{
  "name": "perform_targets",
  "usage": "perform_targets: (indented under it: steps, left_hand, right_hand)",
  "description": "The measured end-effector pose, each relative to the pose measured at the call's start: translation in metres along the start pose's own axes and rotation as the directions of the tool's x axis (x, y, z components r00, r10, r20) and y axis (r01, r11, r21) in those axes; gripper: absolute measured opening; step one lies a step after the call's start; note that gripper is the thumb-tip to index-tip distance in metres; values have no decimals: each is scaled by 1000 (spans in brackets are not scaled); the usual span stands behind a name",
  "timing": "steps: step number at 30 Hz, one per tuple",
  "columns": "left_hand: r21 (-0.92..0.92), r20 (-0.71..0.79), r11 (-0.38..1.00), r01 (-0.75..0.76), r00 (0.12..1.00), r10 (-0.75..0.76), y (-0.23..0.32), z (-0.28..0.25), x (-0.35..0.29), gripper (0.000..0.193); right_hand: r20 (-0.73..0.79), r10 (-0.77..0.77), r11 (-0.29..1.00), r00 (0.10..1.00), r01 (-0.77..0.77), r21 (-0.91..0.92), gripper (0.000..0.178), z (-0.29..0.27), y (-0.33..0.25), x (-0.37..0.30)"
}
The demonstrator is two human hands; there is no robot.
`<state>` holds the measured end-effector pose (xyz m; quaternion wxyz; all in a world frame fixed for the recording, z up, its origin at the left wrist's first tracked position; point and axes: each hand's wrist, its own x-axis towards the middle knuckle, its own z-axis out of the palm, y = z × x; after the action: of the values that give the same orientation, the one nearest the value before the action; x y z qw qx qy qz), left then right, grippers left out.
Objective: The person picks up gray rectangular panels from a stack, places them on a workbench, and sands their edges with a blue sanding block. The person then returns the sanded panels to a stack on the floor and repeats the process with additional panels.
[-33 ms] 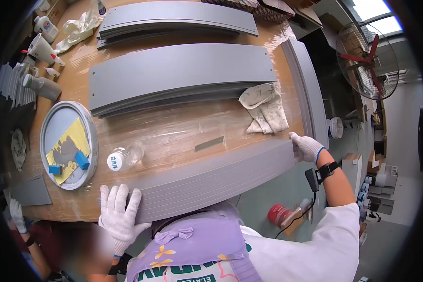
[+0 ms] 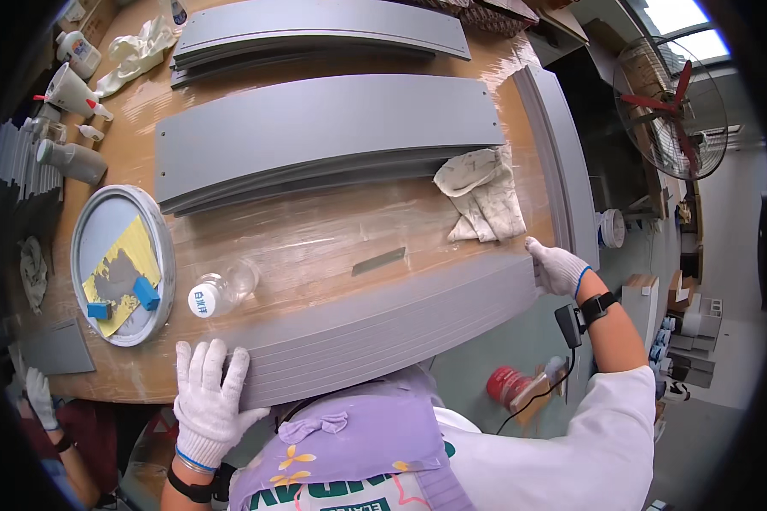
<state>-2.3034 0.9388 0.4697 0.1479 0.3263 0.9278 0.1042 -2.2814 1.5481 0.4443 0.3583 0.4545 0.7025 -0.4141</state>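
A long stack of thin grey panels (image 2: 392, 328) lies along the near edge of the table, close against my body. At its left end is my left hand (image 2: 210, 392) in a white knitted glove. Its fingers are stretched out and its thumb points toward the stack's near corner. My right hand (image 2: 558, 269), also gloved, grips the stack's right end; one digit sticks up at the far corner and the other fingers are mostly hidden. A narrow grey strip (image 2: 378, 261) and a crumpled stained cloth (image 2: 481, 194) lie just beyond the stack.
Farther back are two more stacks of grey panels (image 2: 332, 128) (image 2: 315, 32). A clear bottle (image 2: 239, 279) lies near a round lid (image 2: 164, 281) carrying yellow sheet and blue blocks. Bottles (image 2: 72, 160) line the left edge. A co-worker's gloved hand (image 2: 39, 396) is at lower left. A fan (image 2: 669, 106) stands right.
The view has shifted slightly. My left hand appears a little farther left, and the blurred patch beside its wrist is gone. Both hands stay at the stack's ends.
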Motion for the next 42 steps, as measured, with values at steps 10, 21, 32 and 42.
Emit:
perform_targets:
  steps: [10, 21, 32, 42]
  left_hand:
    - [-580, 141, 629, 517, 825, -548, -59, -10, -14, 106]
    - [-332, 747, 833, 442, 663, -54, -173, 65, -32, 90]
    - [-451, 753, 508, 734, 618, -226, -136, 61, -12, 86]
    - [-666, 744, -402, 628, 529, -408, -97, 74, -64, 61]
  right_hand:
    - [582, 277, 848, 765, -479, 226, 67, -3, -24, 46]
    - [591, 439, 753, 676, -637, 169, 56, 5, -41, 56]
    - [404, 416, 773, 815, -551, 316, 54, 21, -30, 51]
    - [292, -73, 991, 954, 37, 126, 52, 19, 56, 20]
